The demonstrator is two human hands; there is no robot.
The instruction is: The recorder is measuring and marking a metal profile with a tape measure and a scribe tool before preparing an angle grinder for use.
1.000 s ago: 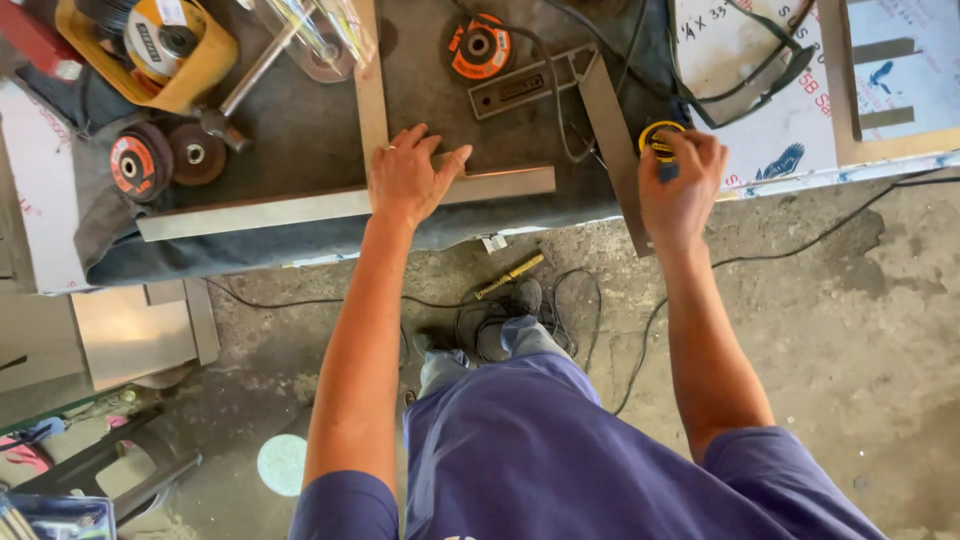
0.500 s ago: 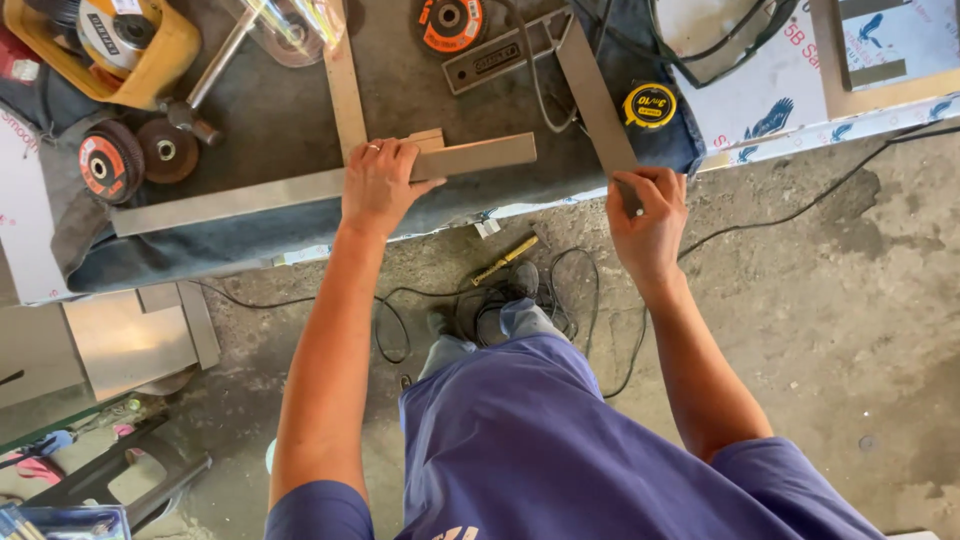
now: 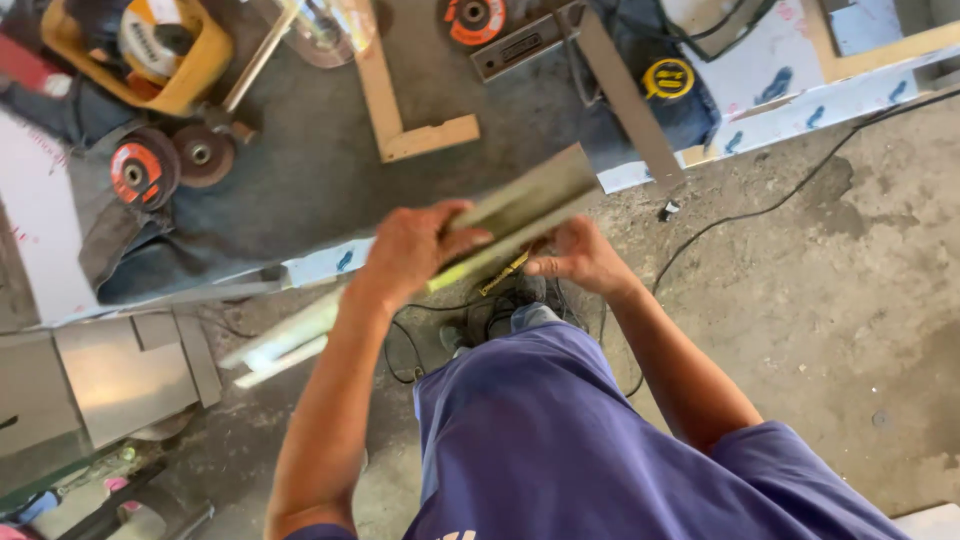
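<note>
A long flat metal bar is lifted off the workbench and blurred by motion, tilted up to the right. My left hand grips it near the middle. My right hand holds its underside further right. The bar's lower end reaches down past the bench edge to the left. A yellow tape measure lies on the dark cloth of the bench, beyond both hands.
On the bench: an L-shaped wooden piece, a second metal bar, grinding discs, an orange disc, a yellow power tool. Metal sheets stand at left. Cables cross the concrete floor.
Both hands have taken the long metal bar off the bench and lifted it toward my body. My right hand left the tape measure area and joined the bar.
</note>
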